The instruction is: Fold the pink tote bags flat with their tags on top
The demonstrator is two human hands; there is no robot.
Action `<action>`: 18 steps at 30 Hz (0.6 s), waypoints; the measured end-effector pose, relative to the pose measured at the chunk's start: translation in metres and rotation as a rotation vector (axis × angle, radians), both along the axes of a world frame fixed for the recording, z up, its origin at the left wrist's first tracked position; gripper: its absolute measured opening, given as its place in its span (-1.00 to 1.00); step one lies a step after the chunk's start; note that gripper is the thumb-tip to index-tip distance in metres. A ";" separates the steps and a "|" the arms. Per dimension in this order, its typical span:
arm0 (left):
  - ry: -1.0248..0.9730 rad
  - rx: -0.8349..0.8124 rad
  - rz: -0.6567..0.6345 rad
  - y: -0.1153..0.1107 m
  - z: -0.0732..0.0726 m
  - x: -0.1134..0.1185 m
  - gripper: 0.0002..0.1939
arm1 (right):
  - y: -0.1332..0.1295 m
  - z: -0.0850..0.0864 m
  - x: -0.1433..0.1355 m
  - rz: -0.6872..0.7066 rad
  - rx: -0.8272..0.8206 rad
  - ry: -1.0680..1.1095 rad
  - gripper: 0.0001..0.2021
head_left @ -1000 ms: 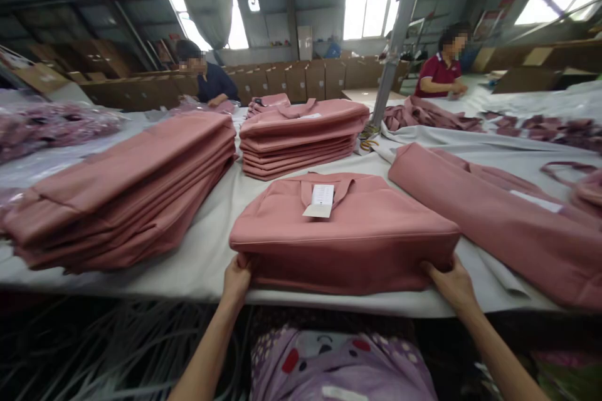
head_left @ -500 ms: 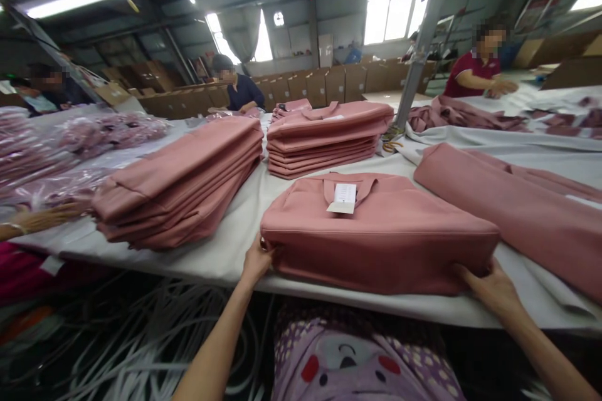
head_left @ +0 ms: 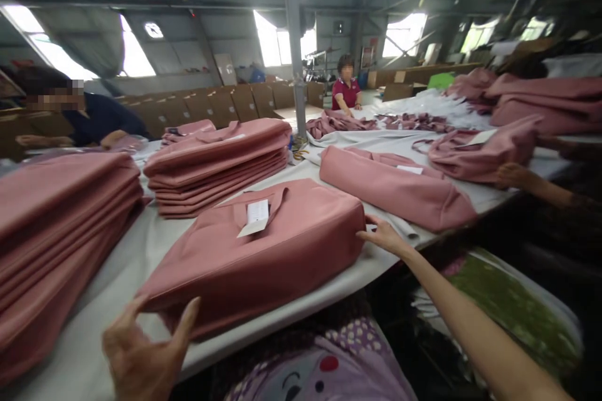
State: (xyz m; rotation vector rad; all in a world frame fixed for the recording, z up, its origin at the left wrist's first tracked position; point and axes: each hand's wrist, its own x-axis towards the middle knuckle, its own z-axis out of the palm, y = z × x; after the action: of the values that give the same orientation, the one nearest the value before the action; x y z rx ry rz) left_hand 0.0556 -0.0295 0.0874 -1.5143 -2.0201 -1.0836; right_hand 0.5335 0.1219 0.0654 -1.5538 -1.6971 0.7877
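A pink handbag point(head_left: 263, 250) with a handle lies on its side in front of me, its long flat base facing me. A white paper tag point(head_left: 256, 216) hangs at the handle. My left hand point(head_left: 145, 351) is at the near left corner of the bag, thumb and fingers spread wide around that corner, not closed on it. At the right end, my right hand point(head_left: 383, 235) has its thumb and forefinger apart, with the fingertips at the bag's edge. Its other fingers are partly hidden.
Stacks of pink bags stand at left point(head_left: 61, 232) and behind point(head_left: 221, 163). Another tagged bag point(head_left: 395, 188) lies to the right on the white-covered table point(head_left: 338, 279). A co-worker's hand point(head_left: 515, 175) touches a bag farther right. Scissors point(head_left: 300, 154) lie near a post point(head_left: 294, 44).
My view has swung right. My left hand has loosened from the bag's left end and spread its fingers. The right hand's fingers have also opened at the other end.
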 end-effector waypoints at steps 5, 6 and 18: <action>0.464 -0.278 -0.410 0.048 0.027 0.071 -0.16 | 0.015 0.007 -0.012 -0.016 -0.027 -0.084 -0.71; 0.506 -0.378 -0.408 0.060 0.032 0.080 -0.25 | 0.019 0.006 -0.016 -0.043 -0.031 -0.100 -0.75; 0.346 -0.805 -0.355 0.105 0.054 0.088 -0.74 | 0.014 -0.032 -0.003 -0.067 -0.244 0.393 -0.47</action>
State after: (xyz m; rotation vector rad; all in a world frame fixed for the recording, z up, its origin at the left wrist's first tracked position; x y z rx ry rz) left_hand 0.1433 0.0755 0.1415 -2.3123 -2.0710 -0.0255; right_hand 0.5306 0.1360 0.0337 -1.4839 -1.2944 1.2115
